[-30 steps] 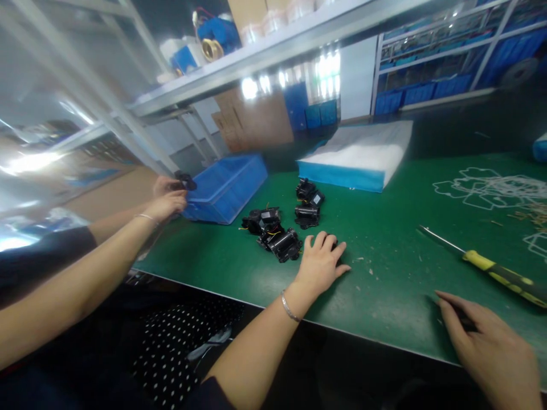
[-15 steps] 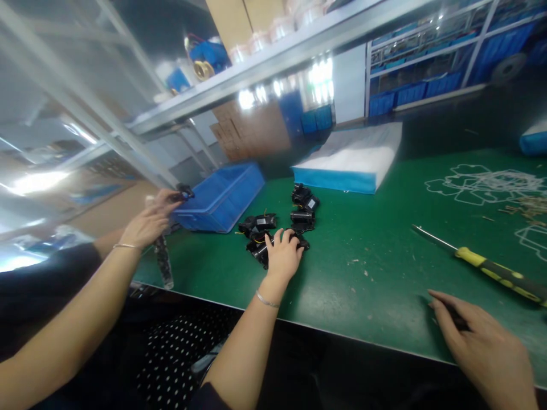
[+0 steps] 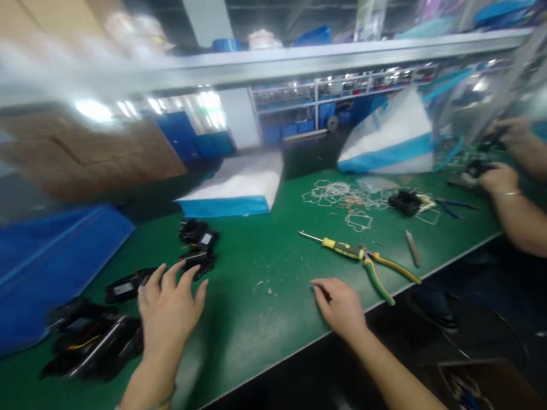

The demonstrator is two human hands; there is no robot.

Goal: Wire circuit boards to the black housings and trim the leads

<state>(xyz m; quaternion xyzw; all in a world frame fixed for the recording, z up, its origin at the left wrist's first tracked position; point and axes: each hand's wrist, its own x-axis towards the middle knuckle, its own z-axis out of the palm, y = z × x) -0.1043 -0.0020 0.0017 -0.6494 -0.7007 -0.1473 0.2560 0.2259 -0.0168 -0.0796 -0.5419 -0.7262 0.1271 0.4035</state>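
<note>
- The left hand (image 3: 168, 302) is released, its fingers spread and slightly bent, back up, above the desk (image 3: 243, 336); its wrist is cut off by the lower edge.
- Just beyond and beside its fingertips lie black parts (image 3: 199, 233) with a white label; the fingers partly cover the nearer ones, and whether they touch is unclear.
- A labelled black piece (image 3: 126, 289) lies just left of those fingers, its right end hidden behind them.
- Left of the palm, a black cluster (image 3: 94, 344) with a yellow wire is too blurred to separate into pieces.
- The blue bin (image 3: 55, 250), farther left, is cut off by the frame; its contents cannot be made out.
- The right hand (image 3: 342, 307) is half curled near the desk's front edge, thumb and forefinger close together, forearm reaching in from the lower right; whether it grips anything cannot be told.
- Beyond it lie a screwdriver (image 3: 342, 247) and open-handled pliers (image 3: 380, 270), with tangled white loops (image 3: 327, 192) farther back.
- Far right of it, another person's hands (image 3: 499, 179) are at blurred dark parts (image 3: 478, 168).
- Below these, an open box (image 3: 491, 384), cut off, holds indistinct items.
</note>
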